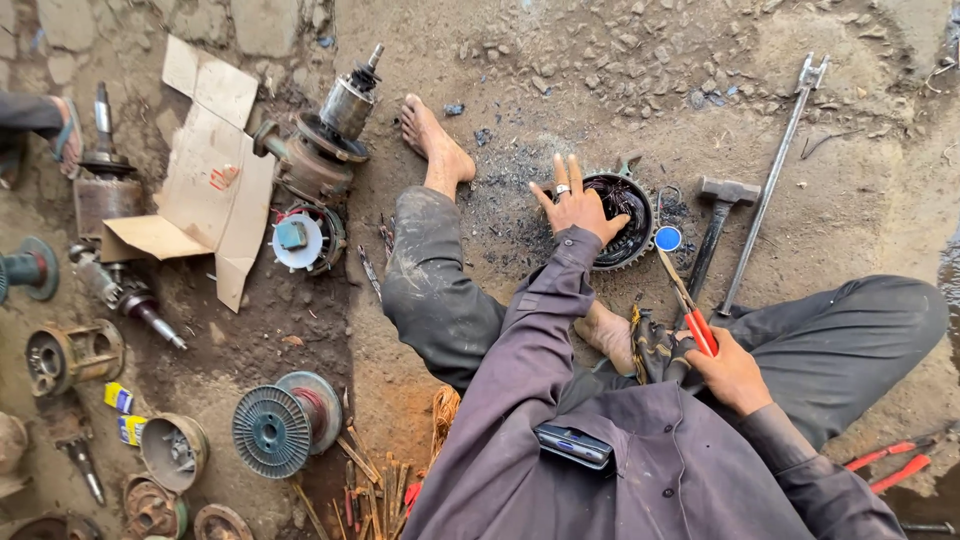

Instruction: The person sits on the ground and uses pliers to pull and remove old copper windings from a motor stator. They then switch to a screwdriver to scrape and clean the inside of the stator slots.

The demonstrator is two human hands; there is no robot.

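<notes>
I sit on dirt ground. My left hand (578,205), fingers spread and a ring on one finger, rests flat on the rim of a round motor stator (632,212) with dark windings inside. My right hand (730,370) grips the red handles of a pair of pliers (690,310), whose jaws point up toward the stator. A small blue round cap (668,238) lies beside the stator.
A hammer (718,220) and a long metal bar (775,175) lie to the right. Red-handled pliers (890,462) sit at lower right. Left of my leg are motor parts (320,150), a fan cover (272,430), cardboard (215,165), and another person's foot (65,130).
</notes>
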